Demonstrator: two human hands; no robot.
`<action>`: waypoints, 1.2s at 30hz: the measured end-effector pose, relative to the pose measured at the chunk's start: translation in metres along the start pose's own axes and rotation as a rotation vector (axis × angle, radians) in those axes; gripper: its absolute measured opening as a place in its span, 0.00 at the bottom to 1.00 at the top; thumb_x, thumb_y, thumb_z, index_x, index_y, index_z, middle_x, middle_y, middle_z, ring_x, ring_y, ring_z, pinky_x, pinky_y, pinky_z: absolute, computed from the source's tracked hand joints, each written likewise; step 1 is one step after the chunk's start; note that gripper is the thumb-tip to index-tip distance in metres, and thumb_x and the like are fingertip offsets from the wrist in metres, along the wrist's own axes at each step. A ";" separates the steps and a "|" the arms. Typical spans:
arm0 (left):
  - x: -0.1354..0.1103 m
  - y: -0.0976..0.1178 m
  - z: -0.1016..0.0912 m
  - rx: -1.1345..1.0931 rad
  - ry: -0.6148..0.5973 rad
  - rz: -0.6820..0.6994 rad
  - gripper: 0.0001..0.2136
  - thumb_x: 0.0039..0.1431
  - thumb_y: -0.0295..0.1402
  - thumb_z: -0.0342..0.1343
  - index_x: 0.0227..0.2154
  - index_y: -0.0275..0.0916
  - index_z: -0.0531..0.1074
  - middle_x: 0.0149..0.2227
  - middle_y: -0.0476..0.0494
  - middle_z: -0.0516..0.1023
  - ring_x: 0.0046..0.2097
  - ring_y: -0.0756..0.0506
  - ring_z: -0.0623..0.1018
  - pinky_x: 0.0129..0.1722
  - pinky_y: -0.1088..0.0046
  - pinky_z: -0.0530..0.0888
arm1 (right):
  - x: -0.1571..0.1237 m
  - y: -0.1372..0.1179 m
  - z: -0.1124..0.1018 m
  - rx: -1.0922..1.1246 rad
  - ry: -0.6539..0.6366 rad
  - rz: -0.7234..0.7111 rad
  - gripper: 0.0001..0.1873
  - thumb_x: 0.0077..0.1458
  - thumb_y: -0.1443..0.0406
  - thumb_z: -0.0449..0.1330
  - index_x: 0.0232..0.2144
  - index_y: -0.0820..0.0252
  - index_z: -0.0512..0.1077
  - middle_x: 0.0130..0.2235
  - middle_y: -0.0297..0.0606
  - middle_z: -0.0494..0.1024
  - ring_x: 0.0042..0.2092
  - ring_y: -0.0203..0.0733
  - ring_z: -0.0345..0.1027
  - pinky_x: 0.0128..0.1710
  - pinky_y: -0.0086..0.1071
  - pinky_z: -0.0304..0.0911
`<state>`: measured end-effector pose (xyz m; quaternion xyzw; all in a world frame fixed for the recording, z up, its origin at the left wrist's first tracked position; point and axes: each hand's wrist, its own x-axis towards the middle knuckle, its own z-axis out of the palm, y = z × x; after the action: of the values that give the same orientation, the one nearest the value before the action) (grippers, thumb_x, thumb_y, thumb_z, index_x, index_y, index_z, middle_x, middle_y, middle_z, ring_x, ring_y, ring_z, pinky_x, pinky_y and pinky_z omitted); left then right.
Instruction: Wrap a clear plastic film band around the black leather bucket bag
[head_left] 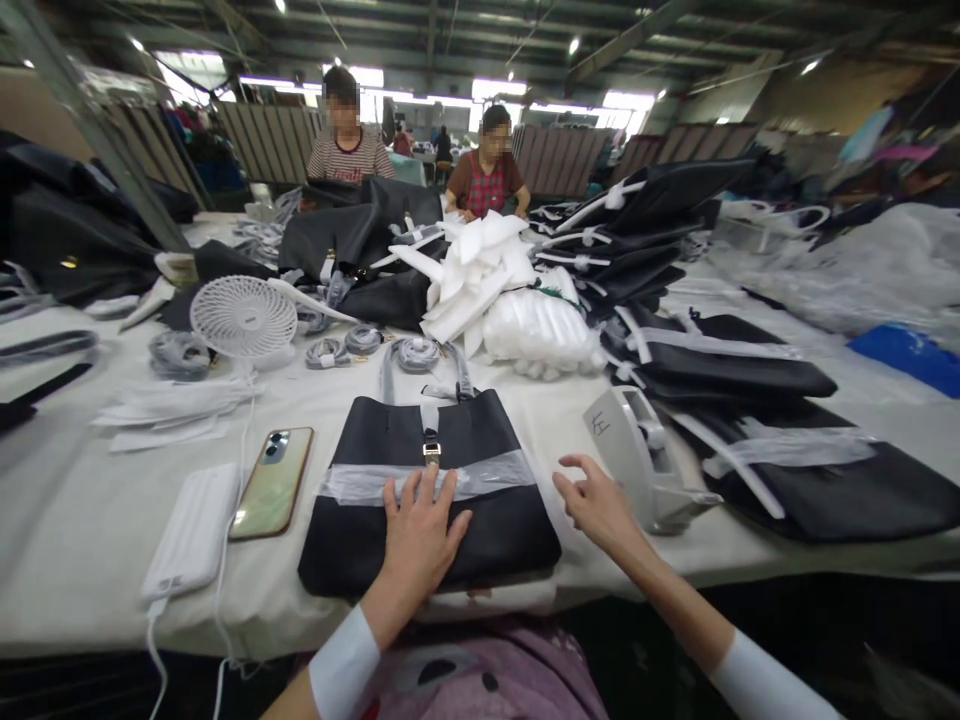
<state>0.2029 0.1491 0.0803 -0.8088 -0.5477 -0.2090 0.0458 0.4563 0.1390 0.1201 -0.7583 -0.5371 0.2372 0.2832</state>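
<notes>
A black handbag (352,545) lies flat on the cloth-covered table in front of me. Clear plastic wrap (499,478) runs across its middle, and a gold clasp (431,453) shows above my fingers. My left hand (421,530) rests on the bag with fingers spread over the wrap. To the right of the bag, my right hand (596,500) hovers with its fingers apart and partly bent, holding nothing I can see. Close beside it stands a grey tape dispenser (637,450) with a handwritten label. The bag's wrapped handles (463,372) stretch away from me.
Left of the bag lie a phone (274,482), a white power bank (191,530) with cables and a white fan (244,318). White foam pieces (487,265) are heaped behind it. More black bags (832,480) are stacked at right. Two people work across the table.
</notes>
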 end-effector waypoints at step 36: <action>0.061 0.050 -0.006 -0.099 -0.004 0.500 0.19 0.65 0.40 0.51 0.58 0.50 0.64 0.66 0.40 0.55 0.60 0.34 0.62 0.57 0.46 0.60 | -0.037 0.064 0.005 0.445 -0.199 -0.130 0.22 0.49 0.56 0.59 0.42 0.64 0.77 0.36 0.40 0.80 0.37 0.48 0.72 0.40 0.39 0.67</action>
<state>0.2654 0.1801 0.1170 -0.9209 -0.3197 -0.2160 0.0552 0.4847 0.0877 0.0749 -0.6140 -0.5447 0.4042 0.4035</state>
